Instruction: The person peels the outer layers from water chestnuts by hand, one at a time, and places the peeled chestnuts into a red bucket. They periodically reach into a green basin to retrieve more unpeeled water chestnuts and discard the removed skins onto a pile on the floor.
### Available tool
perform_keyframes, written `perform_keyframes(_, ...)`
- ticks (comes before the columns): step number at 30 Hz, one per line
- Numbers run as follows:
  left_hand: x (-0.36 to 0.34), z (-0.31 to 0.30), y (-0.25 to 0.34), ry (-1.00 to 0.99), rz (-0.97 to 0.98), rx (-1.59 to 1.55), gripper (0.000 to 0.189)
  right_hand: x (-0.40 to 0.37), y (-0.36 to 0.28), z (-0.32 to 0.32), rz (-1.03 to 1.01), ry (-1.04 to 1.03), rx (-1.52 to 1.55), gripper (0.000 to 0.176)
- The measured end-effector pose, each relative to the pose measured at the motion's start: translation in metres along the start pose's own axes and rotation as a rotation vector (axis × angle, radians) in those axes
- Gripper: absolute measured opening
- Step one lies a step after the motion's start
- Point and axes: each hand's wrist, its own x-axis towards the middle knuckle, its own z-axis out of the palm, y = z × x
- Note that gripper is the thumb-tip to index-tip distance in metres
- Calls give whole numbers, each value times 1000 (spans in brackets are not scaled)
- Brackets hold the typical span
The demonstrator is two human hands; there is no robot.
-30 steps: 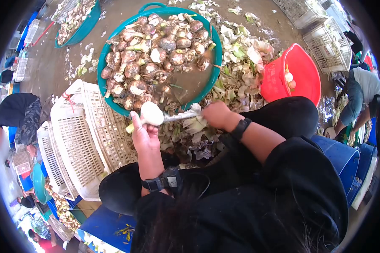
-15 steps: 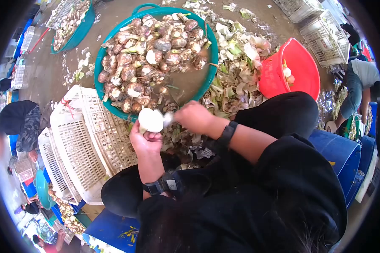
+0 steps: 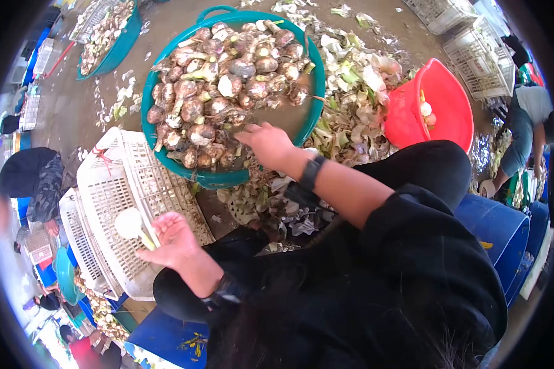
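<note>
Your left hand (image 3: 177, 242) is open beside the peeled bulb (image 3: 129, 222), which is over the white crate (image 3: 114, 197). Your right hand (image 3: 268, 145) reaches past the teal tub's rim (image 3: 221, 179) by unpeeled bulbs (image 3: 201, 133), bare water (image 3: 283, 117) alongside; its grip cannot be told.

Floor (image 3: 58, 111) in front of you
Wet, brown surface; it bears your teal tub (image 3: 319, 80), loose peelings (image 3: 351, 77) beside it, and your red bucket (image 3: 406, 114).

Left hand (image 3: 177, 241) low, palm up, fingers spread, right arm reaching forward, right hand (image 3: 266, 145) palm down
</note>
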Motion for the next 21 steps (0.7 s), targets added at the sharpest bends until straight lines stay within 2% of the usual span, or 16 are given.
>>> perform_keyframes(1, 2, -4, -6, -92, -67, 70, 50, 13, 7, 10, -7, -1, 5, 20)
perform_keyframes(2, 8, -14, -17, -185, -134, 138, 44, 27, 12, 22, -182, -180, -277, 19)
perform_keyframes(3, 25, -23, -32, -114, -146, 282, 27, 39, 12, 32, -373, -353, -564, 17)
perform_keyframes(4, 1, -11, -56, -116, -82, 482, 17, 44, 11, 33, -293, -429, -588, 16)
perform_keyframes(5, 3, -11, -67, -165, -178, 560, 15, 46, 10, 32, -239, -503, -601, 15)
perform_keyframes(7, -1, -12, -79, -129, -209, 855, 16, 50, 11, 42, 50, -329, -309, 18)
perform_keyframes(8, 1, -23, -92, -254, -12, 1106, 16, 47, 33, 62, -71, -201, -61, 19)
perform_keyframes(9, 12, -50, -114, -431, 232, 1141, 19, 44, -8, 16, 108, -281, 65, 18)
perform_keyframes(10, 12, -51, -118, -512, 24, 1223, 22, 39, -4, 22, 62, -223, 218, 20)
perform_keyframes(11, 7, -50, -131, -413, 94, 1129, 26, 36, 15, 44, -207, -90, 205, 27)
perform_keyframes(12, 6, -53, -148, -242, 245, 1107, 28, 40, 20, 55, -222, -403, 44, 29)
perform_keyframes(13, 0, -45, -142, -275, 244, 1090, 28, 44, 30, 59, -231, -688, -149, 30)
perform_keyframes(15, 6, -41, -135, -338, 171, 1106, 29, 48, 87, 111, -306, -668, 127, 28)
perform_keyframes(17, 15, -50, -138, -317, 148, 1137, 32, 47, 47, 63, -120, -696, 132, 27)
perform_keyframes(19, 15, -57, -137, -242, 96, 1061, 37, 42, 23, 35, 55, -681, 484, 26)
perform_keyframes(21, 14, -63, -151, -152, 206, 1292, 44, 22, -9, 8, 198, -476, 911, 25)
